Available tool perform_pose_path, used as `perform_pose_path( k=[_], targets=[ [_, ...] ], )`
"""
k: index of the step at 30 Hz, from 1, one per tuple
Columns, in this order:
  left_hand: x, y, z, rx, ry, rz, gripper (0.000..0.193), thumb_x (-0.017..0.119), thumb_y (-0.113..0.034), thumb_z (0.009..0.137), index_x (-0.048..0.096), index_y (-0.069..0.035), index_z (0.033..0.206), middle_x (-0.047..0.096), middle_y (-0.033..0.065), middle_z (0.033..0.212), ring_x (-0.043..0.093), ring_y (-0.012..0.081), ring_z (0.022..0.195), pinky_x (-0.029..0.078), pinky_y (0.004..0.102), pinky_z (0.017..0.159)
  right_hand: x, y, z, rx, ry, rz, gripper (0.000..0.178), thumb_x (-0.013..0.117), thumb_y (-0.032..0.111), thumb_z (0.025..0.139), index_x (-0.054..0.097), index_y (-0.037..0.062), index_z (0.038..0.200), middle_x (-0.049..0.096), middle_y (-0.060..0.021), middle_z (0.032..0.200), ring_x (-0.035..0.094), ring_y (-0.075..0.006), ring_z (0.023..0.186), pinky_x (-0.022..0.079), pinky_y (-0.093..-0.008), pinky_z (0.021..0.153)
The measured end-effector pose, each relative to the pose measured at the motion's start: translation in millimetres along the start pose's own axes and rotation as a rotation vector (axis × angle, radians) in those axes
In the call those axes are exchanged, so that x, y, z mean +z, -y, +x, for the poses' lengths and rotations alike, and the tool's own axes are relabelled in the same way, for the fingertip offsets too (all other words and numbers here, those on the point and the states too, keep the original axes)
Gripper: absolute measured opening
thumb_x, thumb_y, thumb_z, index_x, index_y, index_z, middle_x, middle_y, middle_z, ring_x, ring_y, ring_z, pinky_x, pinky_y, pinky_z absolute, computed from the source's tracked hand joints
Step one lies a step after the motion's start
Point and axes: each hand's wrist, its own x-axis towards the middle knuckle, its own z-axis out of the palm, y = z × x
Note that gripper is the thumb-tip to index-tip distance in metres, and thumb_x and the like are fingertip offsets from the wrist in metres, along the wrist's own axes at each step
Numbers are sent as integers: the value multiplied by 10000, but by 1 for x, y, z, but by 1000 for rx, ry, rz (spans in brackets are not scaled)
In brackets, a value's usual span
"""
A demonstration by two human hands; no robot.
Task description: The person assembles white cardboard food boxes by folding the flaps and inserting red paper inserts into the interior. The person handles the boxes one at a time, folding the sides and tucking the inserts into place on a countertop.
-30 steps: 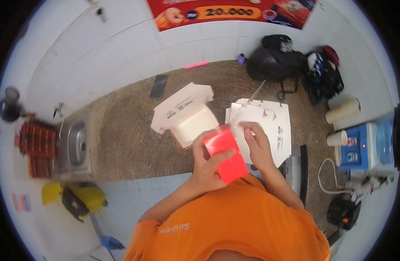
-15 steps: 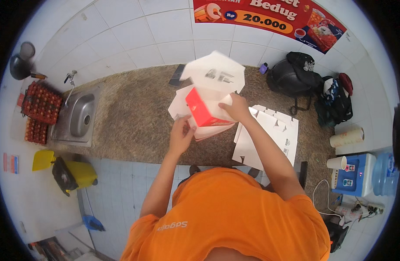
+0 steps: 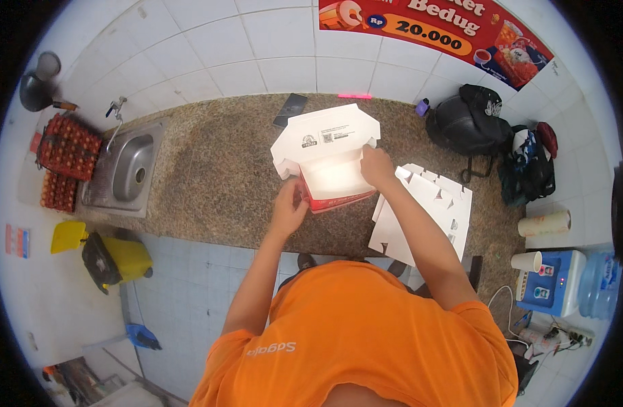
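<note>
A red and white cardboard food box (image 3: 335,180) sits on the speckled counter (image 3: 209,176) in front of me, its white lid flap standing raised on the far side. Its pale inside faces up. My left hand (image 3: 289,207) grips the box's left near corner, fingers curled against the red wall. At the right wall, my right hand (image 3: 379,167) is closed on the upper edge beside the lid. Just right of the box lies a stack of flat white box blanks (image 3: 423,214), partly covered by my right forearm.
A steel sink (image 3: 129,169) is at left, beside stacked egg trays (image 3: 68,149). A phone (image 3: 291,108) lies near the wall. Black bags (image 3: 464,125) stand at the back right, with a blue water dispenser (image 3: 549,292) nearer. A yellow bin (image 3: 125,258) stands on the floor.
The box has turned so its opening and the lid's printed inner face show. Both hands have shifted with it, the right one now closed at the right edge.
</note>
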Motion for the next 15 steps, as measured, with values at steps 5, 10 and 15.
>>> perform_pose_path(
  k=[5, 10, 15],
  targets=[
    [13, -14, -19, 182, -92, 133, 466, 636, -24, 941, 655, -48, 1405, 647, 264, 1404, 672, 409, 1250, 549, 454, 1031, -1, 4, -5, 29, -53, 38, 205, 561, 48, 938, 670, -35, 1090, 750, -305, 1025, 741, -504, 985, 589, -592, 900],
    [20, -11, -26, 55, -143, -1, 312, 625, -42, 995, 737, -11, 1285, 637, 306, 1440, 655, 409, 1328, 544, 437, 1067, -4, 18, -9, 100, -57, 23, 222, 564, 77, 943, 681, -30, 1098, 756, -297, 1028, 748, -489, 1001, 591, -584, 913],
    [18, -13, -23, 118, -123, -26, 308, 661, -82, 1017, 720, 10, 1305, 623, 314, 1458, 666, 404, 1312, 555, 435, 1049, 2, 14, -15, 105, -77, 62, 316, 584, 258, 1002, 688, -21, 1108, 754, -281, 1073, 748, -475, 1011, 593, -574, 898]
  ],
)
